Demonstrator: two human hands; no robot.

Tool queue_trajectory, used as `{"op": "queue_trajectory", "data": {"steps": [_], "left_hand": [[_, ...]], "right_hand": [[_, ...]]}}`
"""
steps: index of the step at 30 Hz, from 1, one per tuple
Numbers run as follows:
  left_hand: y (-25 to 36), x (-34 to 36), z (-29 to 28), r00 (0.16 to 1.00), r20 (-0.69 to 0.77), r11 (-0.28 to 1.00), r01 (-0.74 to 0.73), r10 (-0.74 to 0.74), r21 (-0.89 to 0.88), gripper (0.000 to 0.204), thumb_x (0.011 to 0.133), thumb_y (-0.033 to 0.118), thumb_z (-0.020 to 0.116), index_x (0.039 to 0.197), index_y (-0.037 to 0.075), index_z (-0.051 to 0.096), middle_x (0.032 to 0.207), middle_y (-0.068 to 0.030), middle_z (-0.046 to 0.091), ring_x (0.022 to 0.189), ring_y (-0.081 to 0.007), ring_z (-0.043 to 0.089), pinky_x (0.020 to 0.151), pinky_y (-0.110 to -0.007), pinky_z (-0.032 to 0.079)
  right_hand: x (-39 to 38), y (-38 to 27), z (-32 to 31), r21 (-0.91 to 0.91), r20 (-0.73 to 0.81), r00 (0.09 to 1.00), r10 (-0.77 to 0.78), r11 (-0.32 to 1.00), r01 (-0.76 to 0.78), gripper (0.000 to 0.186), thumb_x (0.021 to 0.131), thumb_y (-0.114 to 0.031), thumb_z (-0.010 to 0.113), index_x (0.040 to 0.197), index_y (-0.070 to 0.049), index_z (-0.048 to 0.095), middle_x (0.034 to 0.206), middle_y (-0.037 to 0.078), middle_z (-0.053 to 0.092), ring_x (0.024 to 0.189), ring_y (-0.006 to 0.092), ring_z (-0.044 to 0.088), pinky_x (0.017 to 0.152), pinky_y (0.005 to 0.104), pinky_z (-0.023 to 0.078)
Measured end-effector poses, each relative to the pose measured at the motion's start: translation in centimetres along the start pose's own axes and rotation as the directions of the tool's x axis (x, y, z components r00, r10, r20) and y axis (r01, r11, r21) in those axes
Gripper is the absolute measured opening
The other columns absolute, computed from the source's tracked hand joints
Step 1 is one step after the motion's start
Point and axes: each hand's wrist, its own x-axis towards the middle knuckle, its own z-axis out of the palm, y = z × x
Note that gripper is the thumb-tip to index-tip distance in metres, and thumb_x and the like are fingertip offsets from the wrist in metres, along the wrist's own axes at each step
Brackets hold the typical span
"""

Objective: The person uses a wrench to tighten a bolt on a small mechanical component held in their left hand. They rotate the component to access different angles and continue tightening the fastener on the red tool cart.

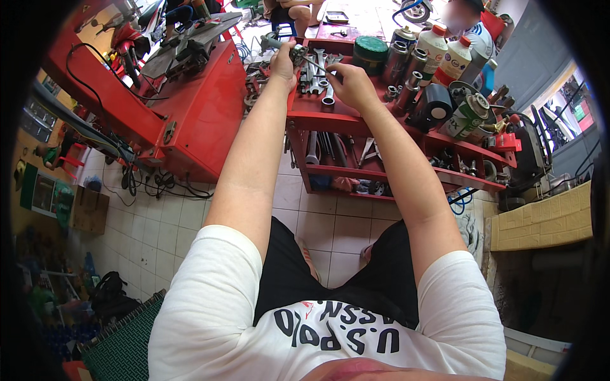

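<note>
My left hand (pixel 284 65) is closed around a grey metal part (pixel 273 42) with a tubular end, held over the left side of the red tool cart (pixel 356 124). In my right hand (pixel 353 86), fingers pinch a thin-shafted metal tool (pixel 316 64) that looks like a screwdriver; its handle is hidden by the fingers. The shaft points left, toward the grey part, and I cannot tell whether its tip touches. Below and between my hands, several wrenches lie on the cart top, among them a ring-ended wrench (pixel 328 96).
Right of my hands stand a green-lidded tub (pixel 370 53), metal sockets (pixel 408 89), white bottles with red caps (pixel 455 60) and a spray can (pixel 469 114). A lower shelf holds more tools. To the left stands a red machine (pixel 200 120) with trailing cables. People sit beyond the cart.
</note>
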Motion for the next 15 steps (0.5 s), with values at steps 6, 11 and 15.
{"op": "queue_trajectory", "data": {"steps": [6, 11, 15], "left_hand": [[0.19, -0.5, 0.56, 1.0, 0.004, 1.0, -0.013, 0.013, 0.003, 0.045, 0.087, 0.035, 0.089, 0.107, 0.008, 0.06, 0.091, -0.0038, 0.068, 0.069, -0.0172, 0.07, 0.063, -0.035, 0.063], [-0.18, -0.48, 0.81, 0.998, -0.005, 0.992, -0.068, 0.068, -0.105, 0.045, 0.086, 0.03, 0.091, 0.106, 0.011, 0.055, 0.091, -0.003, 0.067, 0.071, -0.02, 0.073, 0.064, -0.037, 0.066], [-0.08, 0.11, 0.09, 0.999, 0.02, 0.991, -0.035, 0.038, -0.126, 0.037, 0.088, 0.025, 0.089, 0.105, 0.01, 0.059, 0.095, -0.0038, 0.07, 0.083, -0.022, 0.077, 0.069, -0.037, 0.066]], "right_hand": [[-0.1, 0.24, 0.01, -0.051, 0.018, 1.0, 0.024, 0.998, -0.023, 0.02, 0.093, -0.023, 0.073, 0.105, -0.007, 0.077, 0.098, 0.02, 0.076, 0.092, 0.0406, 0.072, 0.083, 0.0495, 0.057], [-0.21, 0.19, -0.05, -0.068, 0.021, 1.0, -0.005, 0.998, 0.006, 0.021, 0.094, -0.023, 0.072, 0.106, -0.007, 0.078, 0.095, 0.021, 0.075, 0.09, 0.0414, 0.072, 0.081, 0.0503, 0.057], [-0.18, 0.23, 0.41, -0.002, 0.035, 0.999, -0.017, 1.0, 0.017, 0.021, 0.095, -0.022, 0.071, 0.108, -0.006, 0.079, 0.092, 0.023, 0.074, 0.088, 0.0426, 0.072, 0.079, 0.0495, 0.057]]}}
